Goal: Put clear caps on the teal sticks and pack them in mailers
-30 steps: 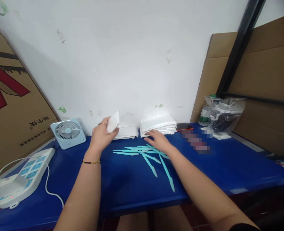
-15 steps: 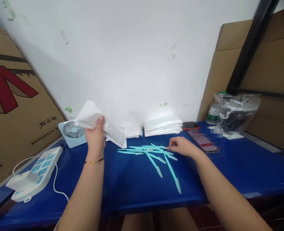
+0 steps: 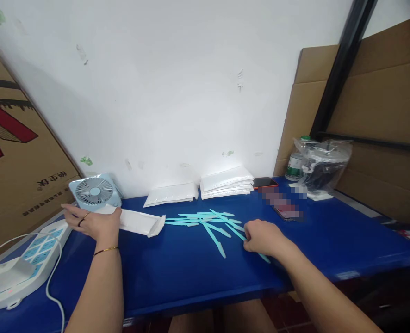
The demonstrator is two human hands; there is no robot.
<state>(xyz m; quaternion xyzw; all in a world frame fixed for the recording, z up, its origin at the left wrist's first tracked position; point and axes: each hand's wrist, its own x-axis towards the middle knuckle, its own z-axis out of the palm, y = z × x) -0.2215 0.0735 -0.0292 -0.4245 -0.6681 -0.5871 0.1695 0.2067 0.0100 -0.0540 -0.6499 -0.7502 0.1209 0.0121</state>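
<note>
On the blue table lies a loose pile of several turquoise razor-like sticks [image 3: 205,218]. My right hand [image 3: 262,238] is closed over one turquoise stick [image 3: 264,258] at the pile's right side; the stick's ends show on both sides of my fingers. At the left, my left hand [image 3: 96,224] has its fingers spread, with the thumb over a white padded packet [image 3: 139,222] whose near end points toward the pile. Two stacks of white packets stand by the wall, a low one [image 3: 172,194] and a taller one [image 3: 226,181].
A light blue fan [image 3: 96,190] stands behind my left hand. A power strip [image 3: 40,259] with a white cable is at the left. Two phones [image 3: 265,183], a bottle [image 3: 294,166] and a plastic-wrapped item [image 3: 325,169] are at the right on the blue table [image 3: 191,277].
The packet has come down from the air to the table, and my left hand's fingers have spread. My right hand has moved toward me and closed over a stick. The view has shifted slightly.
</note>
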